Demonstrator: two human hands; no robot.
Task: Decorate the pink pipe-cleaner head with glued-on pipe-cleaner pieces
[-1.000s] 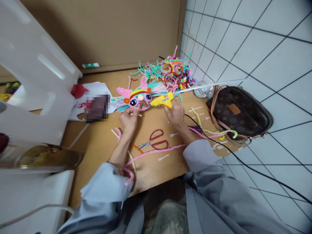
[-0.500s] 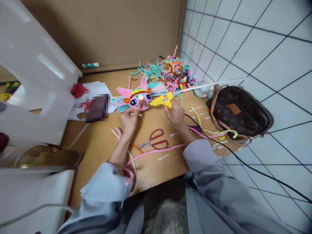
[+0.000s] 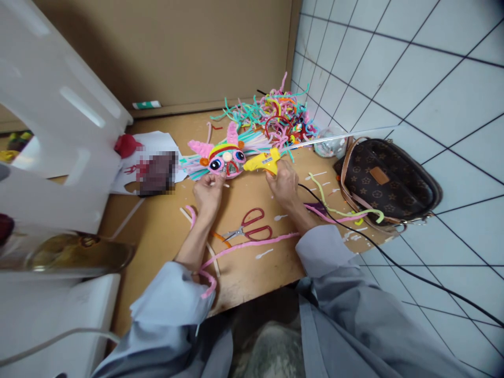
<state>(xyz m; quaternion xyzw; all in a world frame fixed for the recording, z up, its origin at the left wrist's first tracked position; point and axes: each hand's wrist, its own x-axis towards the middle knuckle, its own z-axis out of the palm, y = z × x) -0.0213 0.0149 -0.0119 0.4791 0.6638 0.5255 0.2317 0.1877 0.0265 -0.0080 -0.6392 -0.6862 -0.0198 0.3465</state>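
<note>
My right hand point(image 3: 284, 181) is wrapped round a yellow hot glue gun point(image 3: 260, 160), its nozzle at the right side of a pipe-cleaner animal face point(image 3: 227, 157). The face has pink ears, big eyes, a white nose and a red mouth. Just below it, my left hand point(image 3: 208, 190) is closed in a pinch on a short white pipe-cleaner piece point(image 3: 226, 185); most of the piece is hidden by the fingers. Red-handled scissors point(image 3: 250, 228) lie between my forearms, beside a long pink pipe cleaner point(image 3: 260, 243).
A tangle of coloured pipe cleaners point(image 3: 271, 113) lies at the back. On the right are a brown patterned bag point(image 3: 394, 181), a clear plastic container point(image 3: 329, 143) and the black cord point(image 3: 378, 249). White paper point(image 3: 165, 144) and a white rack point(image 3: 74, 105) are on the left.
</note>
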